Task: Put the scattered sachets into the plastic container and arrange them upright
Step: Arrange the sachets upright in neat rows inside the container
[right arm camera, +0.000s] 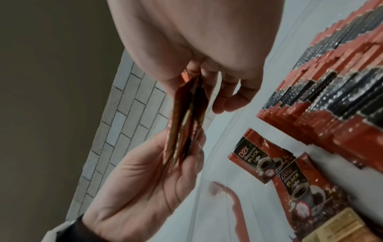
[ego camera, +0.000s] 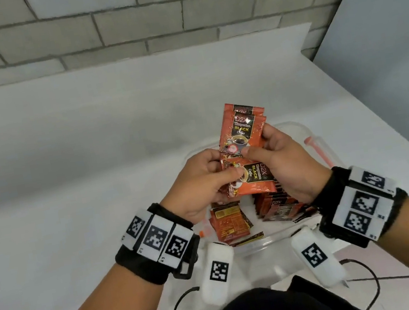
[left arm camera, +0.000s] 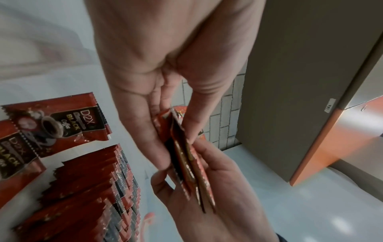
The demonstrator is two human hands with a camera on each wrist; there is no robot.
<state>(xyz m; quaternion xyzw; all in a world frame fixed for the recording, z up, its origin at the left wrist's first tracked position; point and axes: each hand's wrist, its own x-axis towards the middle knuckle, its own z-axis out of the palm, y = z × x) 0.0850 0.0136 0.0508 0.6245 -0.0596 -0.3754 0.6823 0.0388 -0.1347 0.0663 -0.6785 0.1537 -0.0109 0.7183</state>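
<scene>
Over the clear plastic container [ego camera: 302, 128] both hands hold a small bunch of red-orange "Black Coffee" sachets [ego camera: 241, 129]. My left hand [ego camera: 224, 174] pinches the lower, sideways sachet [ego camera: 252, 177] between thumb and fingers. My right hand [ego camera: 254, 147] pinches the upright sachets fanned above it. The left wrist view shows the bunch [left arm camera: 182, 157] edge-on between both hands, and so does the right wrist view [right arm camera: 184, 124]. Inside the container a row of upright sachets [ego camera: 277, 204] stands at the right, and loose sachets [ego camera: 228, 225] lie flat at the left.
The container sits at the near edge of a white table [ego camera: 87, 148], with a grey brick wall [ego camera: 146, 14] behind. An orange latch [ego camera: 319, 152] hangs on the container's right side. The table's right edge falls away near the container.
</scene>
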